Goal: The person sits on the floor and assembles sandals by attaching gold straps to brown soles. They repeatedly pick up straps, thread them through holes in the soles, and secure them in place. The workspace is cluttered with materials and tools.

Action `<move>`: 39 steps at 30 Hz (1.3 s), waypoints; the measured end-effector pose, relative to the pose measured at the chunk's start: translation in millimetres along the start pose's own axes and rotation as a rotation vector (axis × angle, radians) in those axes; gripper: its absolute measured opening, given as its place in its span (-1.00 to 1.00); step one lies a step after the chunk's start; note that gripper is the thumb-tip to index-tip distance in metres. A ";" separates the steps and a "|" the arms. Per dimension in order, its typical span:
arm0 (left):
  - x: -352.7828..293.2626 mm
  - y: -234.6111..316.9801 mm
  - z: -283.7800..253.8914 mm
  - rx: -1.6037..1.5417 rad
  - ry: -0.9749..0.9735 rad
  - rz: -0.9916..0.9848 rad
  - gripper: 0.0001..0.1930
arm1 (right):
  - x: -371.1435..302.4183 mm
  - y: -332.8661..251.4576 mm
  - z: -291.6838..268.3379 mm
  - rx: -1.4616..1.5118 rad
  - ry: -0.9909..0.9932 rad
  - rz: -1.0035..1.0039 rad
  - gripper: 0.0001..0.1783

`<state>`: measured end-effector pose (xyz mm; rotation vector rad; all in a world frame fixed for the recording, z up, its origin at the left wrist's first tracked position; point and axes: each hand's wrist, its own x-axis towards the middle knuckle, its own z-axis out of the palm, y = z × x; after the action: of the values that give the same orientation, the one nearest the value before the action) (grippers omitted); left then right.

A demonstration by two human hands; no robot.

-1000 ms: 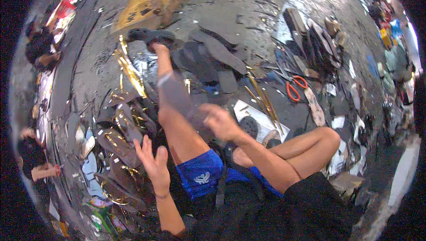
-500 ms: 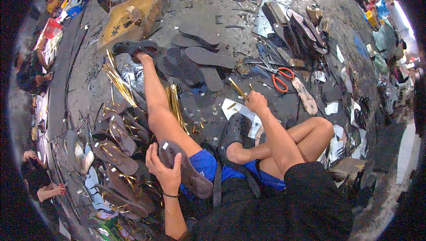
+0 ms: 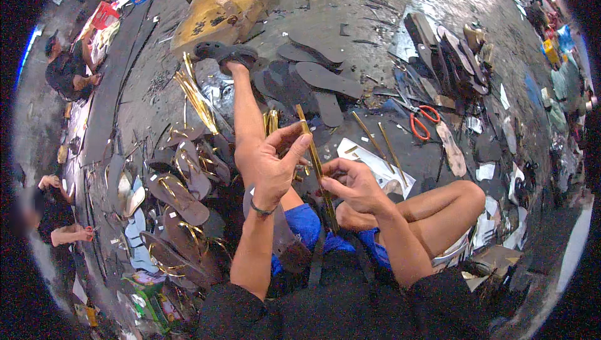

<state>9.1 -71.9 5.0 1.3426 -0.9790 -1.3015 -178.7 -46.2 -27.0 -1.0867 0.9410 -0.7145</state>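
Observation:
A narrow gold strip [image 3: 317, 166] runs upright between my hands in front of my lap. My left hand [image 3: 275, 168] pinches it near the upper end with thumb and forefinger. Lower down, the thumb and fingers of my right hand [image 3: 358, 187] close on the same strip. A dark brown sandal sole [image 3: 291, 249] lies on my lap, partly covered by my left forearm. Two more gold strips [image 3: 370, 135] rest by a white sheet [image 3: 375, 168] on the floor beyond my right hand.
Orange-handled scissors [image 3: 426, 121] lie at the right beside a pale sole [image 3: 451, 149]. Dark soles [image 3: 328, 80] are piled ahead. Several sandals with gold straps [image 3: 178, 199] crowd my left. A bundle of gold strips [image 3: 197, 102] lies beyond them. Another person [image 3: 69, 77] sits far left.
My left hand has let go of the sole, now on my lap, and taken hold of the gold strip. My right hand has brought the strip left and nearer to me. The view has shifted.

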 end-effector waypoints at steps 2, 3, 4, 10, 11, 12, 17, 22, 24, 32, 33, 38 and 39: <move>-4.2 1.8 -9.5 0.032 0.023 -0.035 -0.61 | -9.8 -0.8 6.2 0.133 0.023 0.095 -0.68; -6.2 -0.7 -16.0 -0.010 0.039 -0.041 -0.68 | -12.7 -2.6 9.1 0.200 0.034 0.145 -0.68; -7.5 -1.7 -20.1 -0.065 0.057 -0.023 -0.69 | -15.5 -6.9 12.2 0.228 0.014 0.153 -0.67; -11.1 -12.9 -31.6 -0.291 0.046 -0.036 -0.69 | -28.6 20.5 16.9 0.341 -0.056 0.087 -0.60; -11.7 -12.6 -31.5 -0.311 0.048 -0.040 -0.65 | -27.3 21.2 20.7 0.374 -0.001 0.077 -0.62; -12.4 -12.2 -30.5 -0.330 0.050 -0.044 -0.62 | -26.6 22.4 21.8 0.288 0.014 0.024 -0.64; -13.2 -10.1 -22.3 -0.367 0.108 -0.073 -0.55 | -25.1 21.9 21.1 0.191 0.000 -0.019 -0.68; -14.1 -12.1 -19.4 -0.228 0.110 -0.046 -0.54 | -28.1 12.3 22.7 0.326 -0.069 0.193 -0.67; -12.7 -15.7 -23.1 -0.113 0.090 -0.030 -0.55 | -28.7 13.5 22.1 0.308 -0.087 0.204 -0.66; -29.6 -17.3 -17.0 0.119 0.109 0.117 -0.63 | -11.9 6.5 45.2 0.137 0.102 -0.109 -0.60; -36.1 -20.3 -11.2 0.166 0.152 0.142 -0.66 | -1.6 6.4 46.5 -0.234 0.222 -0.342 -0.60; -60.6 -14.6 -22.2 0.554 0.157 0.412 -0.72 | 6.2 3.7 50.4 -0.439 0.308 -0.501 -0.71; -71.0 -18.0 -30.6 0.358 0.114 0.188 -0.58 | 5.6 6.9 50.3 -0.411 0.300 -0.470 -0.72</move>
<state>30.9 4.3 -0.6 1.5318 -1.2668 -0.9261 -130.9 -28.3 -26.5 -1.6245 1.1307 -1.1219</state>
